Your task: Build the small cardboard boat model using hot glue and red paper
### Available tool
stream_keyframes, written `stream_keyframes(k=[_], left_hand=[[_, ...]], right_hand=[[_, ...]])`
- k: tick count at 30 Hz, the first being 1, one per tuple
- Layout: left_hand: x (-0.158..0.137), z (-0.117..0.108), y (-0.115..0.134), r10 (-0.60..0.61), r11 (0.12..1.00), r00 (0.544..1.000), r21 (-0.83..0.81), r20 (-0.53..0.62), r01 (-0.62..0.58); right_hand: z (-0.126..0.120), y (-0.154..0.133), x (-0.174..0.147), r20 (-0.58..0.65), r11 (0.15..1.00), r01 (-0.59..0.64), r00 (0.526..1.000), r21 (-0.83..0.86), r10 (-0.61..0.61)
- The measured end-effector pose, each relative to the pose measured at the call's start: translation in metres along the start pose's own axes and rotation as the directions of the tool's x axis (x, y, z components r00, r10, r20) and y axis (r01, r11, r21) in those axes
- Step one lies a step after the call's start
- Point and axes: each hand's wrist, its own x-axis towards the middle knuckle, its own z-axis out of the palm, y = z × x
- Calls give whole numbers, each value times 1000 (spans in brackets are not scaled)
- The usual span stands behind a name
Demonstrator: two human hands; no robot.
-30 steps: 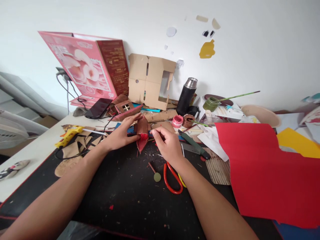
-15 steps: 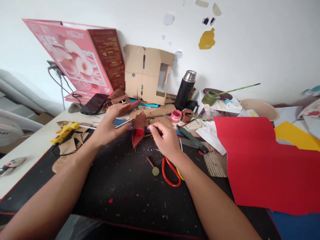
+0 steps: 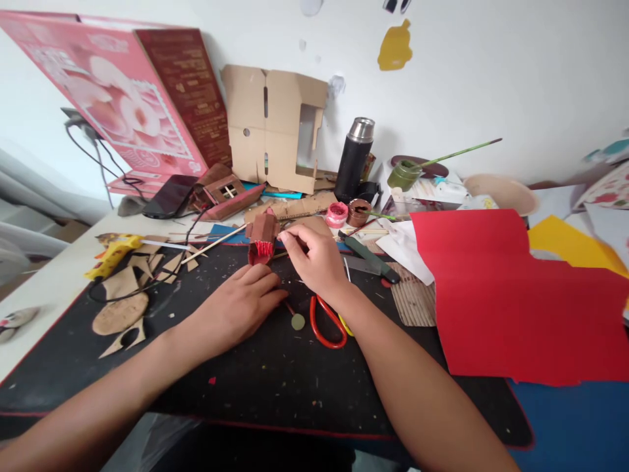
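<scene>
A small brown cardboard model (image 3: 263, 229) with a red ridged front stands on the black mat, between and just beyond my hands. My left hand (image 3: 243, 301) rests low in front of it, fingers bent and pressed together, hiding the model's front end. Whatever those fingers hold, if anything, is hidden. At the model's right side, my right hand (image 3: 317, 259) is closed in a pinch, its fingertips touching or very near the side; what is pinched is too small to make out. A brown stick with a green disc (image 3: 297, 321) lies beside my left fingertips.
Red-handled scissors (image 3: 328, 324) and a green-handled knife (image 3: 368, 257) lie near my right forearm. A yellow glue gun (image 3: 114, 255) and cardboard scraps (image 3: 120, 313) are at left. Paint jars (image 3: 337, 214), a black thermos (image 3: 354, 160) and a red sheet (image 3: 515, 295) stand or lie behind and right.
My left hand has come down from the model's left side to its front, and its fingers have closed. My right hand stays pinched at the right side. The view has tilted down.
</scene>
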Motion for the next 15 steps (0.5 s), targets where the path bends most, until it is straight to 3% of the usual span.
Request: stream_keyframes(k=[8,15], left_hand=[[-2,0,7,-46,997,999,-57,-7,46],[-13,-16,8,-105,988,991,-123,-85,94]], right_hand=[[0,0,-2,15,1000,-25,1000,-14,25],[-2,-4,-2,53,996,-70,996,-50,72]])
